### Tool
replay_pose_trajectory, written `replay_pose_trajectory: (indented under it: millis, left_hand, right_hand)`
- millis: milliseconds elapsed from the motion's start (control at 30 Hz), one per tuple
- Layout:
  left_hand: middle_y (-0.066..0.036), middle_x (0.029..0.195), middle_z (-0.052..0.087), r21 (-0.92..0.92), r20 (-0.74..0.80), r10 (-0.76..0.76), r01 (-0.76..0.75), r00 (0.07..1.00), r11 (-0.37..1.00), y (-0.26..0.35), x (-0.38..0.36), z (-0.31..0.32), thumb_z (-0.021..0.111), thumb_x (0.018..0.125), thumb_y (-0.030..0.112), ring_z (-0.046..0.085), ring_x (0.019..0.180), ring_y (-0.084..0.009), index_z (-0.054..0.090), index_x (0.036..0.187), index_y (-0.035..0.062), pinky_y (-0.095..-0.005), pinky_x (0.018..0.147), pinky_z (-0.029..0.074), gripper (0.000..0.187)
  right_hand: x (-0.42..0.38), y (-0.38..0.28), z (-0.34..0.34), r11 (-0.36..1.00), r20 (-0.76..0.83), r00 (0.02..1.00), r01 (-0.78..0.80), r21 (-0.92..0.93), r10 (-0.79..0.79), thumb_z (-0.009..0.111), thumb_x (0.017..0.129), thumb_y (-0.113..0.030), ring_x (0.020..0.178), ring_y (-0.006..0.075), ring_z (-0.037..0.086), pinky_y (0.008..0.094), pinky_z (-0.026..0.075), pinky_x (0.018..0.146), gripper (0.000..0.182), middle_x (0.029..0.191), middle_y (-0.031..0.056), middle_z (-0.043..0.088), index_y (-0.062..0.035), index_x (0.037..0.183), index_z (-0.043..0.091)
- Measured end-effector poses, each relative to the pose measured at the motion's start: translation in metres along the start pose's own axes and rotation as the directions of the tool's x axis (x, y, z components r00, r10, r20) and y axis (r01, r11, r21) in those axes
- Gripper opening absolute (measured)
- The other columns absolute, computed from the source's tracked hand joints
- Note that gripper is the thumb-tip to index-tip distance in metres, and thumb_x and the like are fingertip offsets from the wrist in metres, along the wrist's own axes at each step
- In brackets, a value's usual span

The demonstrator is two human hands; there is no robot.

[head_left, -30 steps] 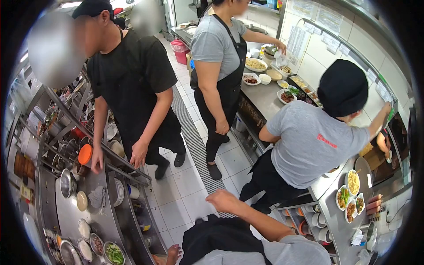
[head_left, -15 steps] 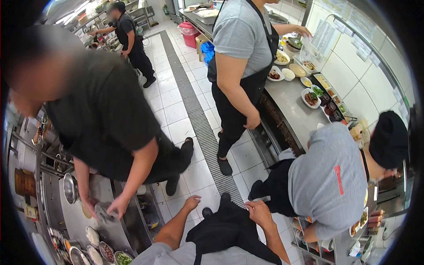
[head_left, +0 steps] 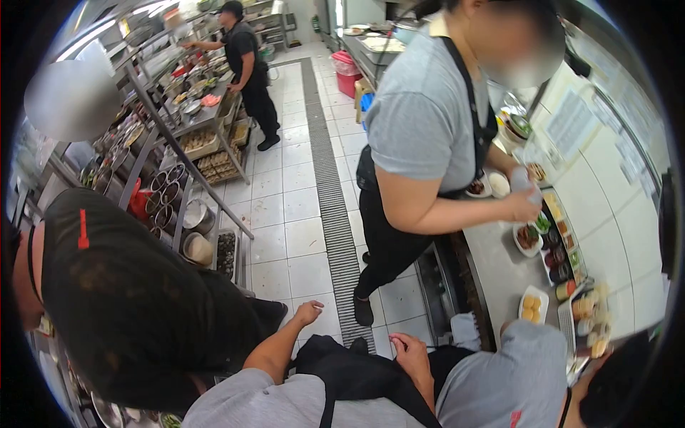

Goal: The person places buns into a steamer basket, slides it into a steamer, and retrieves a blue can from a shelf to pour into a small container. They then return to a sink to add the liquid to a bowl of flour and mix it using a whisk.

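Note:
My left hand [head_left: 309, 312] hangs in front of me over the tiled floor, fingers curled; a tiny pale spot shows at the fingertips, too small to name. Lower right, my right hand [head_left: 412, 353] is held by my black apron [head_left: 349, 367], thumb and fingers drawn together; what they hold, if anything, is hidden. Neither hand touches a counter. Close by my right hand, a co-worker in a grey shirt [head_left: 496, 378] bends over the right counter. Another co-worker [head_left: 428, 128] stands ahead, both hands around a translucent container [head_left: 524, 187].
A drain grate [head_left: 332, 214] runs along the aisle. At left, a co-worker in black [head_left: 135, 299] leans beside a steel rack [head_left: 189, 167] of pots. The right counter [head_left: 492, 267] bears a plate of yellow rounds [head_left: 533, 305], a meat dish [head_left: 528, 239] and condiment tubs. A further person [head_left: 246, 71] works behind.
My view has moved forward along the aisle. The co-worker at left has bent down and passed to my side. The co-worker ahead has turned to the counter and brought both hands to a container.

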State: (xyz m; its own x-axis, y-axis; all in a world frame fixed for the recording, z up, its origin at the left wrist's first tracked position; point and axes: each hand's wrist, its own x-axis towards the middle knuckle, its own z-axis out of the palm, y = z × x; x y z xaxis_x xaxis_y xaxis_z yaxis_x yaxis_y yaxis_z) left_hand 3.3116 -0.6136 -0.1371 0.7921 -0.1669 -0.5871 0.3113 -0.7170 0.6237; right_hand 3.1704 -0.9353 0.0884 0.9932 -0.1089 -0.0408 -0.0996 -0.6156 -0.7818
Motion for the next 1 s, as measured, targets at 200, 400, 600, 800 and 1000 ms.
replay_pose_trajectory:
  millis: [200,400,600,800,1000]
  left_hand:
    - [-0.011,0.089,0.071,-0.235,-0.131,-0.322,0.286,0.938,0.929,-0.042,0.027,-0.017,0.065,0.079,0.025,0.067,0.082,-0.0229,0.071,0.103,0.0146,-0.0337,0.078,0.053,0.027]
    - [-0.010,0.096,0.071,-0.245,-0.156,-0.438,0.395,0.885,0.885,-0.094,0.061,-0.034,0.065,0.077,0.028,0.067,0.089,-0.0257,0.071,0.102,0.0164,-0.0354,0.080,0.052,0.028]
    - [-0.009,0.086,0.070,-0.344,0.022,-0.537,0.511,0.843,0.788,-0.132,0.139,-0.082,0.065,0.079,0.028,0.066,0.074,-0.0221,0.072,0.103,0.0180,-0.0374,0.069,0.054,0.027]
    - [-0.006,0.079,0.069,-0.417,-0.032,-0.459,0.406,0.888,0.813,-0.089,0.226,-0.218,0.066,0.079,0.025,0.063,0.065,-0.0191,0.069,0.108,0.0169,-0.0364,0.062,0.053,0.031]
    - [-0.015,0.092,0.070,0.245,-0.132,0.055,-0.021,0.990,0.969,-0.010,0.322,-0.352,0.056,0.082,0.025,0.066,0.087,-0.0325,0.068,0.109,0.0140,-0.0383,0.080,0.053,0.031]
  right_hand:
    - [0.055,0.000,0.009,1.000,0.202,0.979,-0.015,-0.027,0.021,0.062,0.089,-0.020,0.089,0.0281,0.066,0.0343,0.053,0.072,0.019,0.096,0.0120,0.071,-0.0096,0.100,0.073]
    - [0.143,-0.048,0.025,0.998,0.357,0.934,-0.018,0.058,-0.004,0.064,0.088,-0.020,0.097,0.0305,0.062,0.0374,0.047,0.087,0.021,0.103,0.0107,0.069,-0.0093,0.104,0.070]
    - [0.253,-0.083,0.093,0.980,0.415,0.905,-0.156,0.123,0.091,0.066,0.088,-0.025,0.099,0.0276,0.061,0.0353,0.047,0.086,0.024,0.106,0.0083,0.069,-0.0138,0.109,0.069]
    - [0.363,-0.135,0.145,0.972,0.471,0.868,-0.220,0.084,0.156,0.064,0.090,-0.027,0.089,0.0289,0.063,0.0349,0.048,0.085,0.024,0.100,0.0076,0.070,-0.0141,0.109,0.069]
    - [0.437,-0.158,0.163,0.975,0.331,0.933,-0.187,0.117,0.140,0.064,0.089,-0.025,0.095,0.0297,0.064,0.0370,0.049,0.087,0.025,0.103,0.0091,0.069,-0.0141,0.110,0.068]
